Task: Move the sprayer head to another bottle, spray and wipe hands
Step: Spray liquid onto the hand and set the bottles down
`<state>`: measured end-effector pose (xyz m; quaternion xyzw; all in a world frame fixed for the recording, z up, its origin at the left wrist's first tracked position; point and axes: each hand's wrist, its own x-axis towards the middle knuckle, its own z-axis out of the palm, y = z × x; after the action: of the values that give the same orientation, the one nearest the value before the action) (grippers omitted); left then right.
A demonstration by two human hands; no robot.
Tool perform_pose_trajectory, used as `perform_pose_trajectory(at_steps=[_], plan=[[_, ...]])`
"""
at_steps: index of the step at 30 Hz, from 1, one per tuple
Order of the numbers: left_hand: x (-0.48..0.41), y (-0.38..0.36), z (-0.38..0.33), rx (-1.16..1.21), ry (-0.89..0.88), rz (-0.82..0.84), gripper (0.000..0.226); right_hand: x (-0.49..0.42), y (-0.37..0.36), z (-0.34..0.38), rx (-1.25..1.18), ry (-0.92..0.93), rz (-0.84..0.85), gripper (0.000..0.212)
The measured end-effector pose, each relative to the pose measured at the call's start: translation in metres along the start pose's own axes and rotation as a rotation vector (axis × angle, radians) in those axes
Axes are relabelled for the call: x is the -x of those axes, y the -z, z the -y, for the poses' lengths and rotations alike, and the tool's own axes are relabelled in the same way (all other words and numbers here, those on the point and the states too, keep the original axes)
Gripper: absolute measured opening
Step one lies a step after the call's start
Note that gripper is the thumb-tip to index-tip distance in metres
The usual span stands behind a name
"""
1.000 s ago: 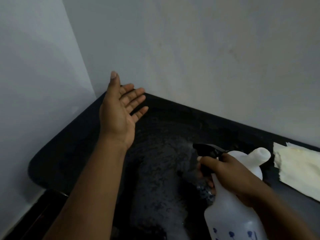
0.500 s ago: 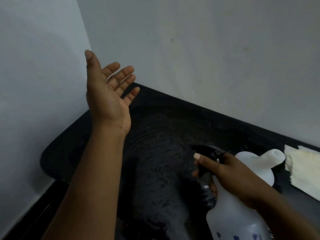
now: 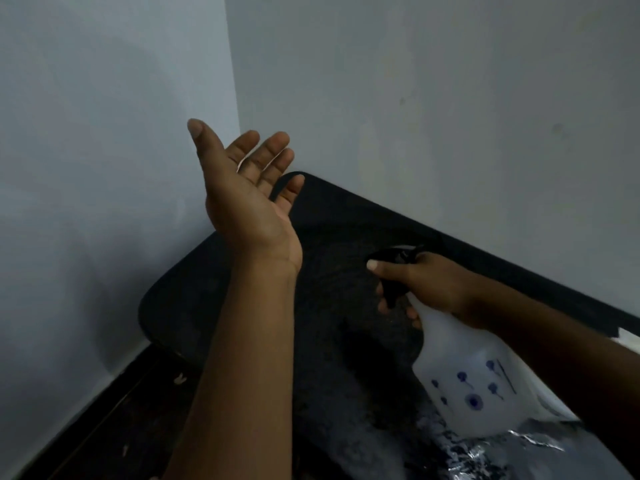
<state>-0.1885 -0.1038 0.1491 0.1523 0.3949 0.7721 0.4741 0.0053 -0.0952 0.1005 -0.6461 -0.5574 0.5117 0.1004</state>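
Note:
My left hand is raised over the far left corner of the black table, palm up, fingers spread, holding nothing. My right hand grips the neck of a translucent white spray bottle with blue printed marks. The black sprayer head sits on that bottle, its nozzle pointing left toward my left hand, my fingers around the trigger. The bottle leans, lifted above the tabletop. The other bottle is out of view.
Grey walls meet in a corner behind the table. The tabletop near the bottle glistens with wet patches. A sliver of pale cloth shows at the right edge behind my forearm. Dark floor lies at lower left.
My left hand has turned more palm up and sits closer to the sprayer. The bottle in my right hand has been lifted and tilted. The second bottle and most of the cloth left the view.

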Motion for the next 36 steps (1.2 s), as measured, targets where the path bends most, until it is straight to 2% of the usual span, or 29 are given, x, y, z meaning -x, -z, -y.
perform_pose_trajectory(at_steps=[3, 8, 11, 15, 18, 26, 32, 36], plan=[[-0.003, 0.005, -0.005, 0.049, -0.073, -0.084, 0.055, -0.013, 0.002, 0.023, -0.002, 0.0, -0.017, 0.052], [-0.012, 0.016, -0.015, 0.08, -0.155, -0.197, 0.051, -0.02, -0.017, 0.051, 0.062, -0.059, 0.093, 0.048], [-0.018, 0.021, -0.02, 0.095, -0.148, -0.219, 0.051, -0.013, -0.033, 0.043, 0.166, -0.03, 0.112, 0.049], [-0.016, 0.021, -0.017, 0.101, -0.12, -0.224, 0.05, 0.005, -0.02, 0.017, 0.261, -0.082, 0.148, 0.049], [-0.014, 0.019, -0.013, 0.106, -0.102, -0.224, 0.05, 0.012, 0.004, 0.001, 0.347, -0.121, 0.034, 0.048], [-0.008, 0.015, -0.005, 0.11, -0.09, -0.208, 0.05, 0.011, 0.098, 0.002, 0.27, -0.286, -0.23, 0.041], [-0.007, 0.014, -0.004, 0.106, -0.049, -0.165, 0.05, 0.023, 0.111, 0.013, 0.334, -0.412, -0.15, 0.056], [-0.006, 0.013, -0.002, 0.096, -0.005, -0.136, 0.049, 0.032, 0.126, 0.02, 0.33, -0.323, -0.228, 0.074]])
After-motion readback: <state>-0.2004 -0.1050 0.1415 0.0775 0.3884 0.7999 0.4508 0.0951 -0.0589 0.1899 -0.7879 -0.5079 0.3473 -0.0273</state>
